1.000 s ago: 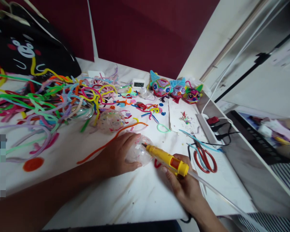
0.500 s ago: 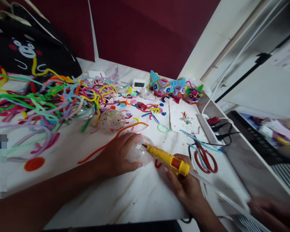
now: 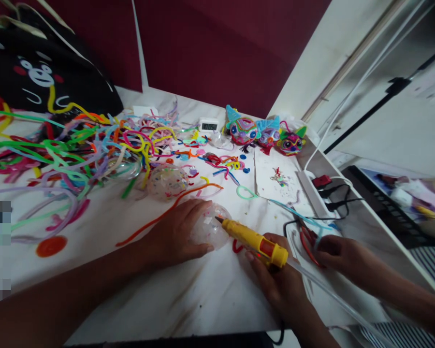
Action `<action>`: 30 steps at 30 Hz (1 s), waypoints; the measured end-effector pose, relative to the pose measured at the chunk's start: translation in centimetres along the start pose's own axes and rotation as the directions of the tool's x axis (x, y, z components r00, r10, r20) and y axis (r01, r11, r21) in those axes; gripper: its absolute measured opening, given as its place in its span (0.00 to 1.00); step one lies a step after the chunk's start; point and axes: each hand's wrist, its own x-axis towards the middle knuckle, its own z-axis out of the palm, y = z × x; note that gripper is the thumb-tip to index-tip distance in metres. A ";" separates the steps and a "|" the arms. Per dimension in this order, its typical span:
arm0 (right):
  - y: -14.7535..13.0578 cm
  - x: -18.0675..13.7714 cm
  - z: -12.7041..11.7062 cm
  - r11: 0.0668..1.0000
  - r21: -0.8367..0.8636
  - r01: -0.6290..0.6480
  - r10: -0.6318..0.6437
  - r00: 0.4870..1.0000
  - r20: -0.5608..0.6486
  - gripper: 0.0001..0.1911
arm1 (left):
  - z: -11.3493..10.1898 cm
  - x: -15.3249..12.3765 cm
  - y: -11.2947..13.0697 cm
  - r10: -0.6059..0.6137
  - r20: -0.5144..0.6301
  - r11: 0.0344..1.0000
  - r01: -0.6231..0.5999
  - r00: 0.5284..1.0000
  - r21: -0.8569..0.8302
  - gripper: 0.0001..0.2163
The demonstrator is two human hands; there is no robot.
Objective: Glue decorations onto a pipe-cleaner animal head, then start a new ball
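My left hand (image 3: 183, 229) grips the side of a clear plastic ball (image 3: 212, 237) with coloured specks, holding it against the table. In my right hand (image 3: 275, 270) is a yellow hot glue gun (image 3: 248, 237), fingers wrapped round its handle. Its dark nozzle points at the top of the ball, close to its surface; whether it touches I cannot tell. A long clear glue stick (image 3: 333, 292) sticks out of the gun's back end. Beside my left hand lies an orange pipe cleaner (image 3: 150, 224). A small red curl (image 3: 237, 246) sits under the gun.
Another person's hand (image 3: 329, 251) is at the red-handled scissors (image 3: 308, 244) on the right. Tangled pipe cleaners (image 3: 58, 150) cover the left. A second speckled ball (image 3: 166, 181), decorated animal heads (image 3: 242, 131), a small clock (image 3: 209, 125) and a power strip (image 3: 314, 193) stand behind.
The other person's hand has come in from the right to the scissors, which have shifted. My glue gun has moved slightly right, its nozzle backing off a little. My left hand stays on the ball.
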 end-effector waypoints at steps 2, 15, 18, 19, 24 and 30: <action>-0.1 0.1 -0.1 1.000 -0.018 0.000 0.000 1.000 0.000 0.10 | -0.1 0.0 0.0 -0.005 0.008 1.000 0.005 1.000 -0.010 0.42; -0.4 -0.2 -0.2 0.999 0.014 -0.036 0.035 0.999 0.042 0.11 | -0.1 0.2 0.2 -0.031 0.024 0.999 0.031 0.999 -0.020 0.41; -0.1 -0.5 -0.2 0.999 0.015 -0.035 0.035 0.999 0.038 0.10 | -0.2 0.3 0.4 -0.038 0.045 0.999 0.038 0.998 -0.008 0.41; 0.0 -0.6 -0.2 0.999 0.017 -0.032 0.031 0.999 0.032 0.10 | -0.3 0.3 0.5 -0.039 0.046 0.999 0.039 0.998 -0.006 0.41; 0.0 -0.8 -0.1 0.997 0.051 -0.052 0.051 0.999 0.018 0.12 | -0.3 0.1 0.5 -0.064 0.050 0.998 0.065 0.997 -0.011 0.42; -0.6 0.0 -0.1 0.999 0.028 0.022 -0.022 1.000 0.009 0.10 | -0.4 0.3 0.6 -0.050 0.066 0.999 0.051 0.997 -0.003 0.41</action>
